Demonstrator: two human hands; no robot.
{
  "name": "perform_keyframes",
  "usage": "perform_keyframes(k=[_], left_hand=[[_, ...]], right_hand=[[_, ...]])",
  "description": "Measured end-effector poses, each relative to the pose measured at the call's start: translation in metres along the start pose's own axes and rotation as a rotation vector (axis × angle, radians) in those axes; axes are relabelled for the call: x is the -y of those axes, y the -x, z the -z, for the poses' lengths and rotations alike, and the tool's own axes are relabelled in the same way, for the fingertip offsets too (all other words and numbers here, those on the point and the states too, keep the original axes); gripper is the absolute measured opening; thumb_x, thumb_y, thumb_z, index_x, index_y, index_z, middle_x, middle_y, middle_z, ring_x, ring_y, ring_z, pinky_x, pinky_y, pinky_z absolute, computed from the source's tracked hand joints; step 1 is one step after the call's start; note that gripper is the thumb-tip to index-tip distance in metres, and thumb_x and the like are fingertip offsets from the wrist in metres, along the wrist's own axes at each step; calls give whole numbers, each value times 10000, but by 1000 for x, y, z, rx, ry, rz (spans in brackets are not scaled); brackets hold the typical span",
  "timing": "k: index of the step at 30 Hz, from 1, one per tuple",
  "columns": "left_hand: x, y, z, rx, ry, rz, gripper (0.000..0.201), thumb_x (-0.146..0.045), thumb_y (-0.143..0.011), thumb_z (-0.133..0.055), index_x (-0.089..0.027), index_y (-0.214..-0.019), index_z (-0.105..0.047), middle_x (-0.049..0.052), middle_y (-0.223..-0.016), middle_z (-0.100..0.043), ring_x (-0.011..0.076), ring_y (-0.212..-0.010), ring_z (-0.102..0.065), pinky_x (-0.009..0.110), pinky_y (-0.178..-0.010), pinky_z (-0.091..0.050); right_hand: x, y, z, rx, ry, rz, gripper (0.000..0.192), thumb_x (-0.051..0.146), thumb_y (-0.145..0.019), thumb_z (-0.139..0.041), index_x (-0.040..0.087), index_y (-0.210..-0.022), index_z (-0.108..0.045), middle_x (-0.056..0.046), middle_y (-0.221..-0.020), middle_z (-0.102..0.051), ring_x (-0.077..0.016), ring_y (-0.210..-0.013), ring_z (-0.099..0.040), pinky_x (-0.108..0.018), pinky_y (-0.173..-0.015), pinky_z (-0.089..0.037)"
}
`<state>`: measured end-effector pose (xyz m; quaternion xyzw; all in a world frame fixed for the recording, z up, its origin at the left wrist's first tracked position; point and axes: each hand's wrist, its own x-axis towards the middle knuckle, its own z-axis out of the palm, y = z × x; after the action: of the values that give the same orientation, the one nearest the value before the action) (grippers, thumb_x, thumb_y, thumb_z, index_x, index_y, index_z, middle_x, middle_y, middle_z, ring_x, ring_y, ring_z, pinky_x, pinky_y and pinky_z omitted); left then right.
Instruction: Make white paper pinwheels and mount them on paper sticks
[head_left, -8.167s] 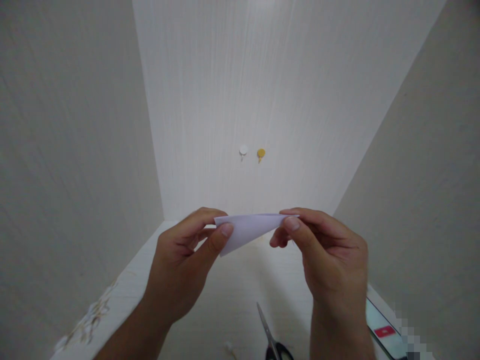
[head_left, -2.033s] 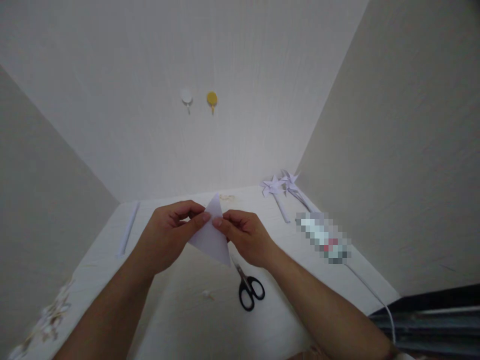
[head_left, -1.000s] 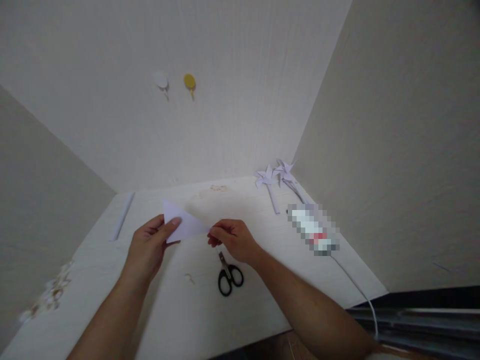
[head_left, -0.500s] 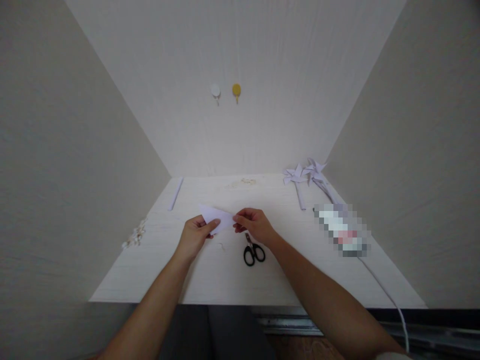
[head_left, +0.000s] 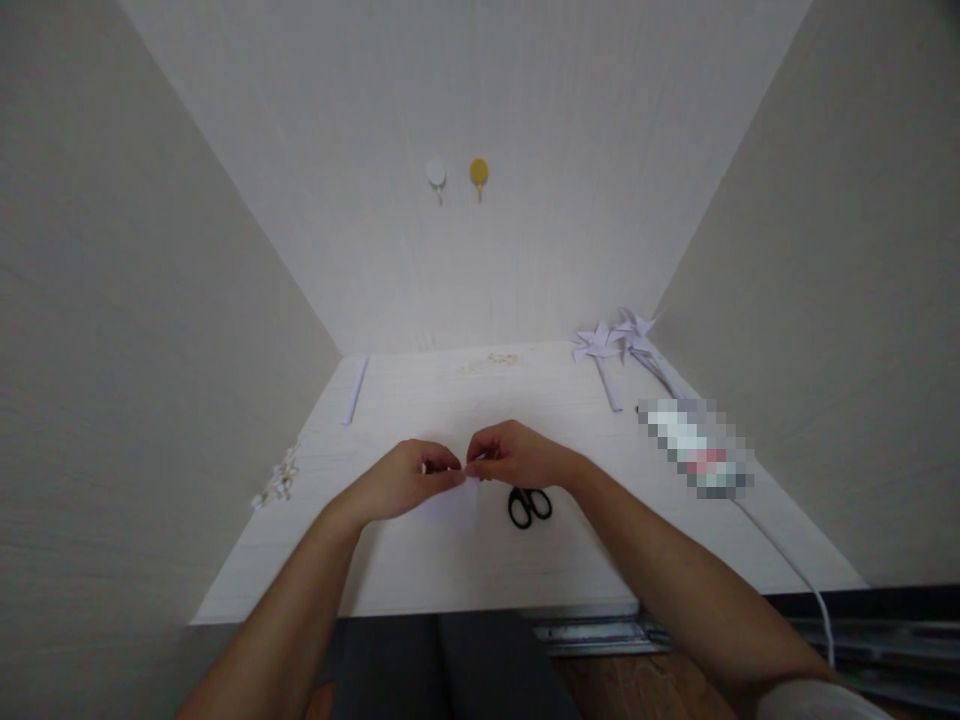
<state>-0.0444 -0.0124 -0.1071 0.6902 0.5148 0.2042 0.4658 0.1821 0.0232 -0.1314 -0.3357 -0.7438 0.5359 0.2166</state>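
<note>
Folded white paper (head_left: 459, 497), low over the near middle of the table (head_left: 420, 570), pinched at its top edge by left hand (head_left: 405, 478) and right hand (head_left: 510, 458), fingertips meeting; scissors (head_left: 529, 505) just right; best creased with edges aligned, pressed firmly.

Lighting: dim, soft and even, brightest on the back wall (head_left: 480, 260); faint shadows under the forearms on the desk (head_left: 420, 560). Quality: wide-angle stretch at the edges, slight softness throughout, possibly motion blur; one pixelated patch (head_left: 694, 448) at right.

Head-worn view, down onto desk (head_left: 420, 570)
</note>
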Motion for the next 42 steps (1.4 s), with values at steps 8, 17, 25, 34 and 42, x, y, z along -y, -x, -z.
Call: perform_keyframes(k=[8,17,25,34,42], left_hand=[[16,22,-11,-58,82,-34,376,-522,-821,-665,-195,-639,-695,-14,-586,-536,142,-550,-431,268,-525,-304],[28,70,-12,-272,362,-58,421,-588,-774,-713,-181,-666,-726,3,-571,-590,149,-514,-469,269,-514,-318],[8,120,-2,-373,517,-153,434,-615,-728,-769,-183,-743,-800,37,-680,-693,177,-611,-547,283,-582,-415],[5,154,9,-549,557,-215,382,-564,-739,-791,-186,-689,-756,20,-692,-661,170,-652,-527,269,-588,-402],[-15,166,13,-653,528,-223,429,-554,-772,-749,-198,-585,-602,-25,-606,-461,137,-603,-418,263,-568,-337]], right_hand=[[21,-1,-20,-160,244,-64,150,317,-901,-697,174,-903,-745,-16,-757,-730,-149,-705,-640,-251,-642,-454],[5,63,-50,-391,691,-600,182,336,-810,-770,163,-777,-723,-175,-851,-768,-314,-838,-716,-348,-669,-446],[12,57,-52,-320,603,-691,238,351,-910,-750,154,-793,-685,-35,-820,-727,-193,-801,-693,-368,-798,-547],[29,65,-84,-306,-150,-341,476,610,-675,-804,188,-762,-601,18,-688,-587,-101,-535,-501,-294,-584,-533],[96,55,-123,-235,-458,-80,582,654,-598,-907,197,-851,-648,13,-773,-576,-131,-681,-525,-286,-631,-541]])
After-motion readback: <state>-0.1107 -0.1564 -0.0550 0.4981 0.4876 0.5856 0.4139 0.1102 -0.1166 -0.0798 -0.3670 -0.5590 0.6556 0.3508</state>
